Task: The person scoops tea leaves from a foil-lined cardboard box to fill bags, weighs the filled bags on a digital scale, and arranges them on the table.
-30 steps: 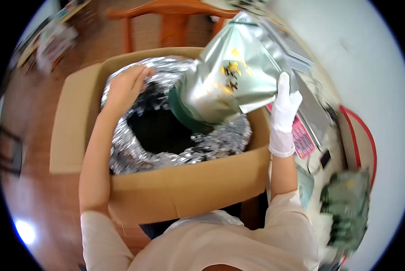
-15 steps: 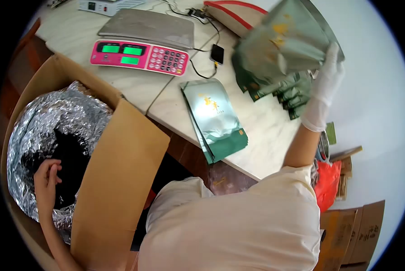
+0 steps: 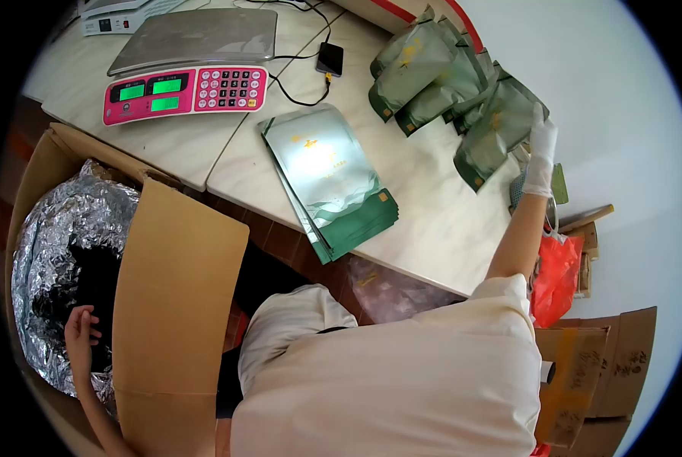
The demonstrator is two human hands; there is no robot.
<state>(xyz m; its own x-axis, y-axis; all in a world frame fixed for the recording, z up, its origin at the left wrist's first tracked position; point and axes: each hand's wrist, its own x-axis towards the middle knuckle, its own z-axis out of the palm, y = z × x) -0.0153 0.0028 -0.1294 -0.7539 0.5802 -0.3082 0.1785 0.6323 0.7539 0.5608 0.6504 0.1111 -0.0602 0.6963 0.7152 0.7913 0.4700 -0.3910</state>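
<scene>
Inside the foil-lined carton, my left hand (image 3: 82, 335) is bare, with its fingers loosely apart, over dark loose contents (image 3: 97, 286) framed by crumpled silver foil (image 3: 67, 213). My right hand (image 3: 542, 145), in a white glove, pinches the upper corner of a filled green pouch (image 3: 497, 129) at the right side of the marble-look table (image 3: 447, 221). Other filled green pouches (image 3: 413, 65) stand or lean together just left of it. A stack of flat green pouches (image 3: 322, 164) lies near the table's front edge.
A pink scale (image 3: 185, 91) with a steel plate and lit green displays sits at the back left. A phone (image 3: 329, 59) on a cable lies behind the flat stack. The cardboard carton (image 3: 177, 297) is at the left. A red bag (image 3: 558, 282) hangs at the right.
My right hand has lowered the held pouch from above the table to beside the other filled pouches. The view has shifted, and my left hand remains over the carton's dark contents.
</scene>
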